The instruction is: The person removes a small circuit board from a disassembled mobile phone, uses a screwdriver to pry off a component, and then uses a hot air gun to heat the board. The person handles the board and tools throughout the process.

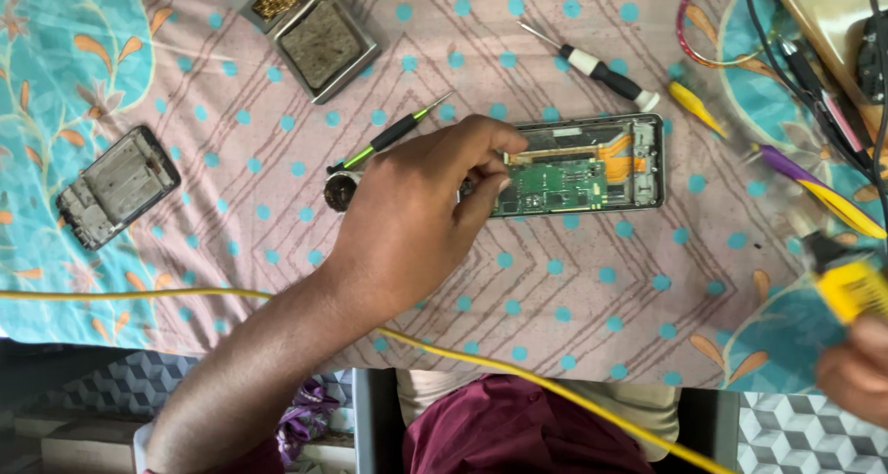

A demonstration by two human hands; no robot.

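An opened phone (638,169) lies on the patterned cloth (555,280), its green circuit board (555,183) and orange flex cable exposed. My left hand (416,220) rests over the phone's left end, with thumb and fingers pinching at the edge of the board. At the right edge my right hand (856,368) grips a yellow tool (851,284). It is blurred, and it is held well to the right of the phone.
A black-and-white screwdriver (601,67), a green-tipped black screwdriver (388,136), a small round tin (340,190), a metal tray (324,39), a second phone frame (116,187), yellow and purple pry tools (823,192) and a yellow cable (518,372) lie about.
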